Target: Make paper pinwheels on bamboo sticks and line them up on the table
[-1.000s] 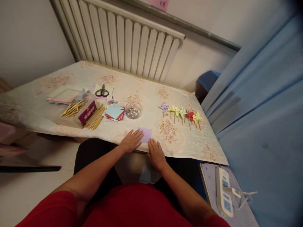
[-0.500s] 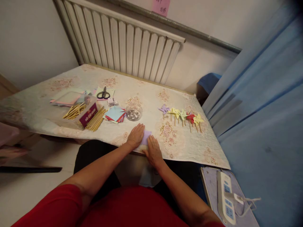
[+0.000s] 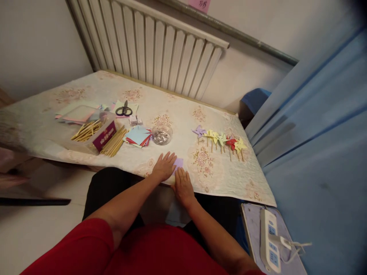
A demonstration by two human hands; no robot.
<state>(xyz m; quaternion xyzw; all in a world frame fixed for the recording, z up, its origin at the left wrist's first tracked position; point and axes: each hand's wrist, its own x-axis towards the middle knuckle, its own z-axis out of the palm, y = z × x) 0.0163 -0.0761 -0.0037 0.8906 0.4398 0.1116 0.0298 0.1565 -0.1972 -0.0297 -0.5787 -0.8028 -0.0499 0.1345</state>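
A small purple sheet of paper (image 3: 179, 163) lies flat near the table's front edge, partly covered by both hands. My left hand (image 3: 164, 167) rests on its left side, palm down with the fingers spread. My right hand (image 3: 183, 185) lies on its lower right part, fingers stretched out and the thumb at the table edge. Beyond the left hand stands a clear round dish of small metal pieces (image 3: 162, 135). Left of the dish is a stack of coloured paper squares (image 3: 138, 136).
Finished paper pinwheels (image 3: 222, 139) lie in a row at the right. At the left are a clear box (image 3: 83, 144) of sticks, loose wooden sticks (image 3: 114, 142), scissors (image 3: 124, 110) and small boxes (image 3: 135, 120). A power strip (image 3: 270, 240) sits at the lower right, beside a blue curtain (image 3: 321, 152).
My left hand's fingers have spread wider. My right hand has slid left onto the lower part of the purple paper. The view has shifted slightly.
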